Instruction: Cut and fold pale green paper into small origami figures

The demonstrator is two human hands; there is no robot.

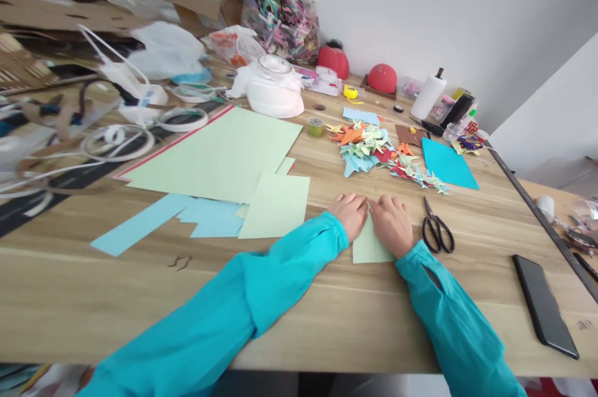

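A small sheet of pale green paper [371, 248] lies on the table under my two hands. My left hand [349, 213] has its fingers curled together at the paper's upper left edge. Close beside it, my right hand [393, 222] presses on the upper right part, fingers bent and thumb near the left fingertips. Both hands cover much of the sheet, so its upper edge is mostly hidden. Black-handled scissors [436, 232] rest just right of my right hand. To the left lies another pale green sheet [276, 207], overlapping a large green sheet [210, 154].
Light blue paper pieces [140, 224] lie at left. Beyond my hands is a heap of coloured folded paper shapes [369, 146], with a turquoise sheet [449, 163] beside it. A black phone [545, 305] lies near the right front. Cables [116, 141] and bags clutter the back left.
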